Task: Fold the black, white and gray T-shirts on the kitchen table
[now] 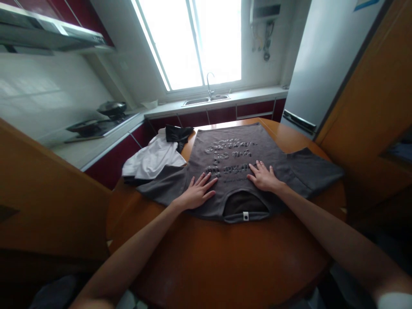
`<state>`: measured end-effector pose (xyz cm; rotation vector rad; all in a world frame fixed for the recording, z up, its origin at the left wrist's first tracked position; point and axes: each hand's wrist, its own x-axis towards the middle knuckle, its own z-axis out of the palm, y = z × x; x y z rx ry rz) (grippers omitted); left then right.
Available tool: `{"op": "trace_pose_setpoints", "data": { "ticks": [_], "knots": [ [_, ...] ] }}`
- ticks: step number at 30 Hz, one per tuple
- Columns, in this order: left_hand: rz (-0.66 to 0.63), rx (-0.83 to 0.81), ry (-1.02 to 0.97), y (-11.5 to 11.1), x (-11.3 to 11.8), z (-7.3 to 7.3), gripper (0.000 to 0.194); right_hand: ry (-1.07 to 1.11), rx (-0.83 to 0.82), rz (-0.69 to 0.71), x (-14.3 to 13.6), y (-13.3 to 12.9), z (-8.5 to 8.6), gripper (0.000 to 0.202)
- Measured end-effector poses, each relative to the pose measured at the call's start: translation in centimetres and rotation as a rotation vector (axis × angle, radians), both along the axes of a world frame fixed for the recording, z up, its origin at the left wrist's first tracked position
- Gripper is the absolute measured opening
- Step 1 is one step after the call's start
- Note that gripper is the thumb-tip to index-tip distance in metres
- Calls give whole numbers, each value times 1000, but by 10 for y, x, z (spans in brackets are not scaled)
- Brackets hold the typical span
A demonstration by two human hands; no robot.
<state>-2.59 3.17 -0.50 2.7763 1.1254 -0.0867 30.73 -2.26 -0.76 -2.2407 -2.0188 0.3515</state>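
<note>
From my feed, left hand [196,194] and right hand [264,177] lie flat on grey shirt [231,161], fingers spread, grasping nothing; likely smoothing, next move calls for even pressure.

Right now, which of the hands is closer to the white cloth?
The left hand. It rests on the gray shirt, with a sleeve between it and the white cloth. The right hand rests farther away, toward the other sleeve.
</note>
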Motion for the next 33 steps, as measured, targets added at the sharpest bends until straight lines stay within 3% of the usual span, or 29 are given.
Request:
{"op": "trace_pose_setpoints", "data": {
  "ticks": [5, 10, 18, 25, 28, 33],
  "knots": [
    [-1, 5, -2, -3, 1, 4, 61, 23, 94, 38, -6, 1, 2, 66],
    [6, -1, 5, -4, 2, 6, 61, 51, 33, 200, -9, -2, -1, 65],
    [-11, -33, -21, -6, 2, 8, 63, 96, 237, 98, -12, 0, 2, 61],
    [32, 54, -257, 7, -9, 21, 53, 130, 192, 53, -6, 3, -5, 58],
    [232, 184, -397, 29, -38, 38, 42, 125, 206, 55, -4, 5, -9, 58],
    [827, 237, -281, 62, -124, 64, 30, 123, 239, 60, -3, 7, -15, 56]
  ]
}}
